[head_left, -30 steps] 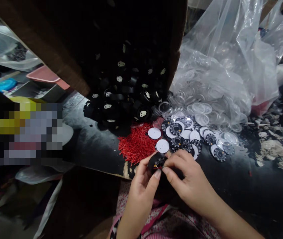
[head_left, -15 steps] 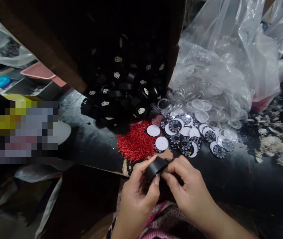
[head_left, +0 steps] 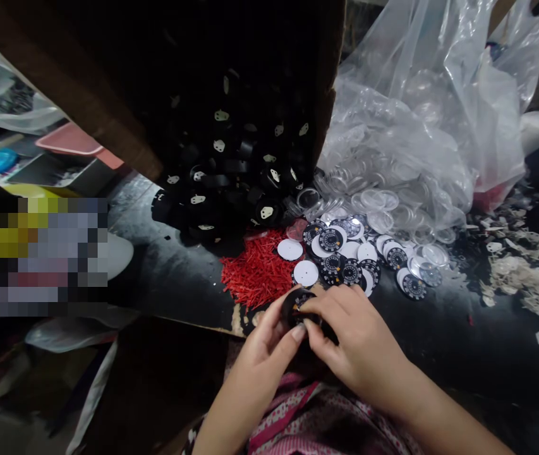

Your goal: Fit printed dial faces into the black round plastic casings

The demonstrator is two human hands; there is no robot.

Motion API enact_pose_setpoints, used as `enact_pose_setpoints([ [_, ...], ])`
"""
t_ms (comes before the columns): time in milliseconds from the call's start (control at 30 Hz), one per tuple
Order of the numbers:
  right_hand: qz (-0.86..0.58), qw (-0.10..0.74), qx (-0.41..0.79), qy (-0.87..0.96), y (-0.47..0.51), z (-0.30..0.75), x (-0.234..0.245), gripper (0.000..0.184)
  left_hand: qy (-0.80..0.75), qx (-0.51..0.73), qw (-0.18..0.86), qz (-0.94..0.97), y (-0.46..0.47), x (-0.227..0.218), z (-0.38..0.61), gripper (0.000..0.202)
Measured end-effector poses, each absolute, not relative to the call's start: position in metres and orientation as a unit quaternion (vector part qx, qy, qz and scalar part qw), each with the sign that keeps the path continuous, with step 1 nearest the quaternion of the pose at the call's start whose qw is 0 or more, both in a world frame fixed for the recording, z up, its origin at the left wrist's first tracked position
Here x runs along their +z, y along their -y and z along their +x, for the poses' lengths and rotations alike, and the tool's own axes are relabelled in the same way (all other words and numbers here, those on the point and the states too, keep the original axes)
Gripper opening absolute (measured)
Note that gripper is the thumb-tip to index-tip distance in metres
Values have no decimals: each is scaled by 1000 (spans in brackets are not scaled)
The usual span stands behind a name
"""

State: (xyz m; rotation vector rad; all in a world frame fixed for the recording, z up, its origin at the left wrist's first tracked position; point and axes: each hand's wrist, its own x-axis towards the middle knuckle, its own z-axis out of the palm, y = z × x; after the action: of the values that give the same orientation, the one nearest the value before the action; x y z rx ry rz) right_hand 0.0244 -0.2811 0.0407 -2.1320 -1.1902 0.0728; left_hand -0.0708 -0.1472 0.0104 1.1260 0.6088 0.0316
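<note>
both hands had shifted a little toward the table edge since half a second before, and the black round casing point(head_left: 297, 303) they held had turned from edge-on to show its printed dial face upward. everything on the table lay as it had.

the dark, glossy work table point(head_left: 174, 278) filled most of the view, its worn edge near the person's lap. a large brown cardboard box point(head_left: 108, 120) lay tipped on its side at the back, spilling black round casings point(head_left: 231, 189) onto the table. to its right sat a big clear plastic bag point(head_left: 421, 114) with clear round lenses point(head_left: 383, 208) spread out before it. pale cut-out scraps point(head_left: 529, 284) were strewn at the far right. a heap of small red pins point(head_left: 260, 272) lay just beyond the hands, beside a scatter of black-and-white dial discs point(head_left: 345, 259).

the left hand point(head_left: 264, 347) gripped the casing between thumb and fingers from the left, just above the table edge, and the right hand point(head_left: 349, 341) pinched it from the right, fingertips on its face.
</note>
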Motion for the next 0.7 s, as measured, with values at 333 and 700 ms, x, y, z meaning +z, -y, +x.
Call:
enact_pose_setpoints([
  [333, -852, 306, 22, 423, 271, 23, 47, 12, -398, 36, 813, 423, 167, 0, -74, 39],
  [700, -944, 131, -118, 278, 324, 153, 32, 22, -333, 29, 851, 406, 173, -6, -62, 43],
])
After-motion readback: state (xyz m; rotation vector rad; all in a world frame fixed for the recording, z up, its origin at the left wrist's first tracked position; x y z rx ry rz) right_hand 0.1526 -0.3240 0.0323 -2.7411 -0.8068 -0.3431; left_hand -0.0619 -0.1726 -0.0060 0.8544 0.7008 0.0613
